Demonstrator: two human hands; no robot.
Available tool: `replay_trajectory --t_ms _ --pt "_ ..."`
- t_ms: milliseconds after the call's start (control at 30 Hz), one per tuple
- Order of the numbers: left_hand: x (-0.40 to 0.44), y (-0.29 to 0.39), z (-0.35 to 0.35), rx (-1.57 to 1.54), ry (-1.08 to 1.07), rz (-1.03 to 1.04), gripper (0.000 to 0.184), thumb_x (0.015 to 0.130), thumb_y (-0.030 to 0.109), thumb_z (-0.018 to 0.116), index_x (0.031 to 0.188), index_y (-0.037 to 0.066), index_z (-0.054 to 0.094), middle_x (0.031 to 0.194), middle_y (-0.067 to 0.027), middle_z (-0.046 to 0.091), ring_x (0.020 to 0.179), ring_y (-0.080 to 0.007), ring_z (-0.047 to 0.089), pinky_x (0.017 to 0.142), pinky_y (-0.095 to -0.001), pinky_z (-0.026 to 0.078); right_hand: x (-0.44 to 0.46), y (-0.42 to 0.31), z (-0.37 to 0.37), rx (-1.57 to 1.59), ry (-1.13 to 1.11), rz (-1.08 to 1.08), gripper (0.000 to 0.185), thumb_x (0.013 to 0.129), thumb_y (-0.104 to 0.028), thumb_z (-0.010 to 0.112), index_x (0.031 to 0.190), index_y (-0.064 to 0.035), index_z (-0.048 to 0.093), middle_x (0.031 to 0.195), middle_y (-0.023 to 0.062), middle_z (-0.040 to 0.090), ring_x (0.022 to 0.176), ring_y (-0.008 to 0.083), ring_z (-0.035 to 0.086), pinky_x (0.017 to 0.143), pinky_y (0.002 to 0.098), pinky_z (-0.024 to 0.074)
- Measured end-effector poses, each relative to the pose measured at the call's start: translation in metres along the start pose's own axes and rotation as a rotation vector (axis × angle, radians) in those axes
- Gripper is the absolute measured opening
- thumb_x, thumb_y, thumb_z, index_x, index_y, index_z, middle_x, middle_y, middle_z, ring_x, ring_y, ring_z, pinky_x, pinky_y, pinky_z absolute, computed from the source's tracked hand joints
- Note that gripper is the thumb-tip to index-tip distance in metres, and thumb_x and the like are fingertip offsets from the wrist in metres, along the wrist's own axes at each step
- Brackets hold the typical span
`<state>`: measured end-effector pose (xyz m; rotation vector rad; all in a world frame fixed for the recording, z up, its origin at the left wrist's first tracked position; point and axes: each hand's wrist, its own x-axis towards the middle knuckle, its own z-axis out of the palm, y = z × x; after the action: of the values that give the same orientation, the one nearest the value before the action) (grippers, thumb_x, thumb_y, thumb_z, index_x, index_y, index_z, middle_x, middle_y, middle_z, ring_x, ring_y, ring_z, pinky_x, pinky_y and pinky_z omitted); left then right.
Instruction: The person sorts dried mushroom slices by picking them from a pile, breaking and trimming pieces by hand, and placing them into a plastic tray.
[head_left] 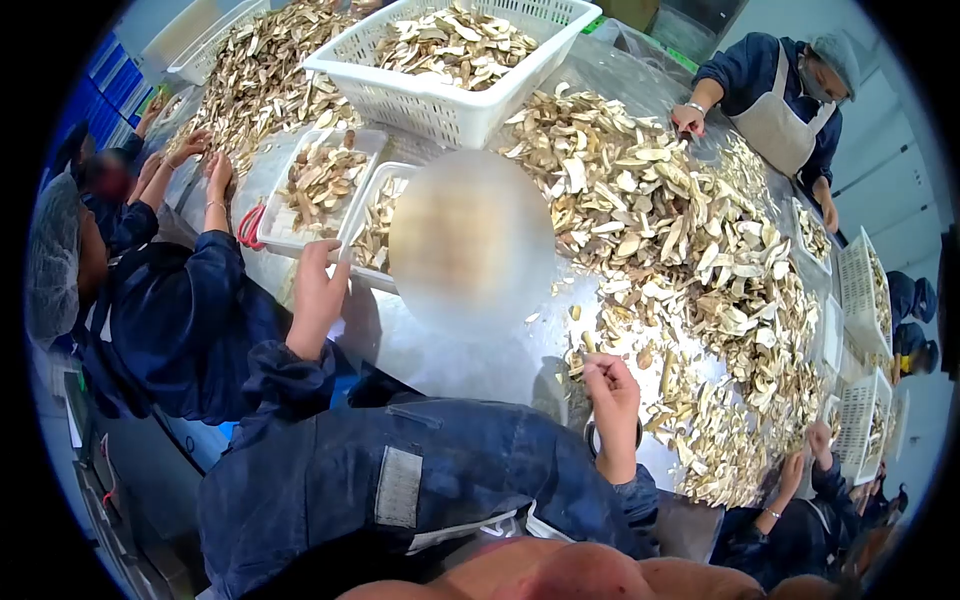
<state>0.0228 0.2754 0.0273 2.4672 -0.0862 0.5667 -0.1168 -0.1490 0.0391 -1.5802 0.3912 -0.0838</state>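
My left hand (318,305) is at the near left corner of a small white tray (372,278) of mushroom slices, its fingers and thumb closed at the rim. A second white tray (290,238) with more slices stands just beyond it. My right hand (612,405) pinches a thin mushroom slice (588,343) between thumb and fingertips, low over the metal table. Beside it spreads a large heap of dried sliced mushrooms (690,240), thinning to small pieces near my hand. A round blur hides the middle of the table and part of the nearer tray.
A big white basket (455,105) of slices stands at the back. Another mushroom pile (265,75) lies back left. Co-workers in hairnets and dark clothing work at the left, right and far side (775,110). More white baskets (865,290) line the right edge.
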Motion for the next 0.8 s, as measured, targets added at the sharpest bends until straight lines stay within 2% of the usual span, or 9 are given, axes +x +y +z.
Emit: replay_trajectory --t_ms 100,167,200,233,300,367,533,633,800 --pt "0.026 0.017 -0.006 -0.01 0.121 0.094 0.029 0.091 0.011 0.063 0.118 0.002 0.06 0.111 -0.014 0.06 0.09 -0.0246 0.06 0.08 -0.0336 0.049 -0.008 0.001 0.013 -0.129 -0.145 -0.022 0.012 0.094 -0.006 0.066 0.104 -0.0004 0.069 0.082 -0.0033 0.065 0.07 0.0029 0.056 0.063 0.0188 0.0444" --pt "0.067 0.038 -0.006 -0.206 0.099 0.027 0.029 0.091 0.01 0.063 0.119 0.002 0.061 0.106 -0.0122 0.061 0.089 -0.0222 0.06 0.08 -0.0327 0.049 -0.012 0.012 0.027 -0.198 -0.174 -0.041 0.012 0.094 -0.007 0.066 0.103 -0.001 0.07 0.082 -0.0013 0.066 0.071 0.0045 0.057 0.063 0.021 0.0463" --pt "0.094 0.047 -0.003 -0.231 0.107 0.13 0.029 0.092 0.01 0.062 0.119 0.002 0.061 0.105 -0.0114 0.062 0.089 -0.0211 0.06 0.08 -0.0323 0.049 -0.014 0.016 0.035 -0.233 -0.188 -0.051 0.012 0.094 -0.007 0.066 0.103 -0.0013 0.07 0.082 -0.0003 0.067 0.071 0.0053 0.058 0.064 0.0221 0.0472" --pt "0.126 0.054 0.002 -0.256 0.114 0.236 0.029 0.092 0.01 0.062 0.119 0.002 0.061 0.103 -0.0106 0.063 0.089 -0.02 0.061 0.08 -0.0319 0.049 -0.014 0.02 0.04 -0.277 -0.215 -0.082 0.013 0.093 -0.008 0.066 0.104 -0.0028 0.07 0.081 0.007 0.068 0.067 0.012 0.062 0.062 0.0267 0.0485" --pt "0.198 0.063 0.023 -0.306 0.078 0.242 0.027 0.089 0.013 0.064 0.113 0.0 0.065 0.1 -0.0176 0.068 0.091 -0.0294 0.065 0.08 -0.038 0.051 -0.011 0.026 0.043 -0.413 -0.224 -0.198 0.015 0.091 -0.008 0.067 0.104 -0.0039 0.07 0.081 0.01 0.067 0.065 0.0164 0.062 0.061 0.0292 0.049" --pt "0.271 0.077 0.042 -0.288 0.132 0.409 0.029 0.088 0.015 0.065 0.112 -0.001 0.065 0.101 -0.0194 0.069 0.094 -0.0337 0.066 0.082 -0.0406 0.052 -0.007 0.036 0.044 -0.461 -0.197 -0.239 0.018 0.087 -0.008 0.069 0.105 -0.0051 0.07 0.082 0.0146 0.066 0.063 0.0236 0.063 0.06 0.0319 0.0496" --pt "0.417 0.069 0.098 0.182 0.088 0.28 0.045 0.084 0.03 0.072 0.12 0.003 0.064 0.109 -0.0226 0.069 0.108 -0.0387 0.064 0.092 -0.0482 0.051 -0.003 0.042 0.042 -0.417 -0.177 -0.314 0.016 0.087 -0.005 0.068 0.103 -0.0055 0.07 0.077 0.0124 0.064 0.062 0.0223 0.062 0.059 0.0316 0.0486" --pt "0.455 0.045 0.129 0.297 0.182 0.422 0.047 0.083 0.03 0.072 0.121 0.004 0.063 0.104 -0.0234 0.069 0.101 -0.0401 0.066 0.089 -0.0467 0.052 0.0 0.033 0.042 -0.44 -0.163 -0.429 0.016 0.086 -0.001 0.068 0.1 -0.0064 0.068 0.074 0.0111 0.063 0.062 0.0227 0.062 0.058 0.0322 0.0477" --pt "0.466 0.035 0.125 0.275 -0.007 0.373 0.039 0.083 0.026 0.07 0.117 0.007 0.065 0.097 -0.0198 0.071 0.091 -0.0368 0.069 0.082 -0.0445 0.053 0.004 0.036 0.042 -0.366 -0.157 -0.35 0.013 0.087 -0.003 0.07 0.1 -0.0043 0.07 0.081 0.0085 0.066 0.068 0.0169 0.061 0.063 0.0283 0.0483"
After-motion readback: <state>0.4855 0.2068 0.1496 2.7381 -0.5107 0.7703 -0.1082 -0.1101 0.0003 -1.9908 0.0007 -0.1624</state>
